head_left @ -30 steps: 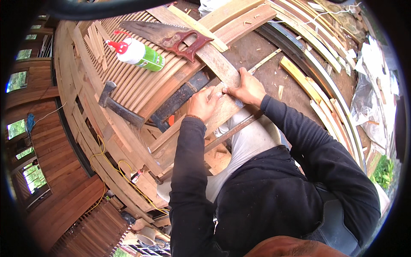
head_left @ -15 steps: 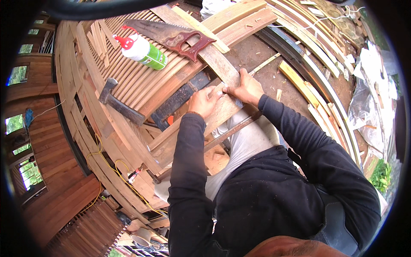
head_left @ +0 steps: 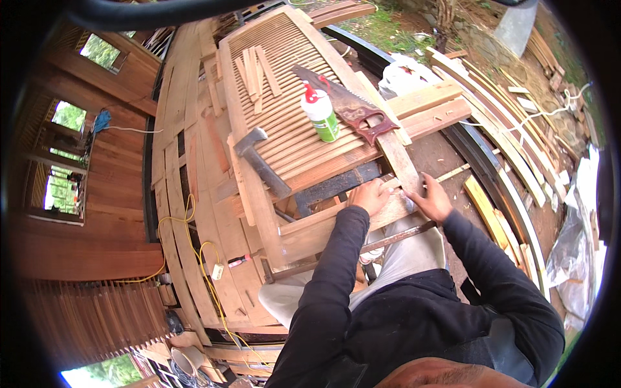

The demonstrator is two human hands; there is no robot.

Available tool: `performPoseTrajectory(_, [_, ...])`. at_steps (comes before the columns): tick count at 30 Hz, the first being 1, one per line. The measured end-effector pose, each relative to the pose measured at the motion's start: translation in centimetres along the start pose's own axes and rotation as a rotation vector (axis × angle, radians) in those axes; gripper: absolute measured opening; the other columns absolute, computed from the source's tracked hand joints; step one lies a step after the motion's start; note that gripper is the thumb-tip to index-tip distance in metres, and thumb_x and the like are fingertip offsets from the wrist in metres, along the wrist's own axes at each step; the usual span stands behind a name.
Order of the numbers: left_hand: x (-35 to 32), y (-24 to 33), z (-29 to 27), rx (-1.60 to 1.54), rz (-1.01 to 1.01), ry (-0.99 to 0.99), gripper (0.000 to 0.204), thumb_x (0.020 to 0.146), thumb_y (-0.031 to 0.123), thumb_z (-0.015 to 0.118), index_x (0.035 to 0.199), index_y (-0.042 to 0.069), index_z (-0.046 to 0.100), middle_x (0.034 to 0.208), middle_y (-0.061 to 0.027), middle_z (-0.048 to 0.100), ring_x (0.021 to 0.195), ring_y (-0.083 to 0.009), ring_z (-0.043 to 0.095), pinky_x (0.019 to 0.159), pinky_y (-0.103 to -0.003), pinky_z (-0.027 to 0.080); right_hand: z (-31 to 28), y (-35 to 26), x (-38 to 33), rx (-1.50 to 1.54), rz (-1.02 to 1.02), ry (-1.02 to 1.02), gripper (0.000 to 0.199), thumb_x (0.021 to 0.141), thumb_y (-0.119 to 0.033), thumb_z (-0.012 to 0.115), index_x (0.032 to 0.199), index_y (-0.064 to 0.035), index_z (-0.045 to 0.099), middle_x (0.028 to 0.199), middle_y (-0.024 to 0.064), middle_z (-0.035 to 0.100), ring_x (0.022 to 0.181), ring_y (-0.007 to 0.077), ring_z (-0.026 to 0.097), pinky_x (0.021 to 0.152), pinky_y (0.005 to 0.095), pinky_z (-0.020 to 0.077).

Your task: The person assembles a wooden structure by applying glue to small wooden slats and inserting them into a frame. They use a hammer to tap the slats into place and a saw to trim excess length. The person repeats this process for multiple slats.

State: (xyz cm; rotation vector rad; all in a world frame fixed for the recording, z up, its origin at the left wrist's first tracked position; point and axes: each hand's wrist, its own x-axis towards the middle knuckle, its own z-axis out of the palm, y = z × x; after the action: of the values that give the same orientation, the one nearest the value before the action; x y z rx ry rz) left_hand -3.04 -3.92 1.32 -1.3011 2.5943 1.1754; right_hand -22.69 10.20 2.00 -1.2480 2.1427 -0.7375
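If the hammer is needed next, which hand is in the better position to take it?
The left hand, probably: it is nearer to the hammer, whereas the right hand is farther right, by the narrow board.

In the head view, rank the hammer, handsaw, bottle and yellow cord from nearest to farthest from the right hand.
1. Handsaw: ahead and left of the right hand.
2. Bottle: left of the handsaw.
3. Hammer: farther left.
4. Yellow cord: far left.
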Motion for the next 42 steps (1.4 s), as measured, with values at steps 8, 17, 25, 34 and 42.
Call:
performPoseTrajectory(8, [1.8,-0.9,2.2,0.031,-0.001,-0.017,0.054,0.096,0.058,0.061,0.120,0.010,0.069,0.116,-0.0246,0.073,0.113,-0.0460,0.067,0.099,-0.053,0.052,3.1,2.0,3.5,-0.143,0.053,-0.006,0.089,0.082,-0.069,0.076,0.117,0.0108,0.057,0.116,0.0344,0.066,0.110,0.0468,0.067,0.093,0.0512,0.0534])
performPoseTrajectory(17, [1.1,-0.5,1.7,0.049,0.037,0.062,0.050,0.094,0.053,0.067,0.114,0.008,0.070,0.109,-0.0252,0.073,0.108,-0.0432,0.068,0.091,-0.052,0.053,1.9,-1.5,3.1,-0.100,0.240,-0.044,0.077,0.082,-0.061,0.080,0.114,0.0056,0.058,0.112,0.0314,0.069,0.106,0.0437,0.069,0.093,0.0483,0.0534])
performPoseTrajectory(25, [1.5,-0.6,1.2,0.015,0.012,-0.051,0.053,0.096,0.053,0.064,0.115,0.004,0.069,0.111,-0.0238,0.074,0.105,-0.0424,0.070,0.091,-0.052,0.054,1.8,-2.5,3.1,-0.127,0.331,-0.029,0.072,0.079,-0.057,0.082,0.112,0.0028,0.060,0.113,0.0274,0.071,0.109,0.0420,0.070,0.095,0.0485,0.0524])
performPoseTrajectory(34, [1.9,-0.8,1.1,0.006,0.009,-0.058,0.053,0.094,0.054,0.067,0.110,0.004,0.068,0.103,-0.0256,0.074,0.100,-0.0444,0.070,0.086,-0.054,0.054,1.8,-2.8,3.3,-0.119,0.361,-0.026,0.073,0.077,-0.056,0.083,0.112,0.0033,0.060,0.113,0.0280,0.071,0.108,0.0426,0.069,0.095,0.0489,0.0526])
performPoseTrajectory(42, [2.3,-0.9,0.8,0.027,0.015,-0.076,0.049,0.093,0.053,0.068,0.103,0.004,0.068,0.100,-0.0255,0.074,0.098,-0.0448,0.070,0.086,-0.054,0.054,1.6,-3.3,3.8,-0.121,0.408,-0.055,0.079,0.076,-0.059,0.083,0.117,0.0036,0.059,0.115,0.0286,0.072,0.112,0.0421,0.070,0.098,0.0475,0.0517])
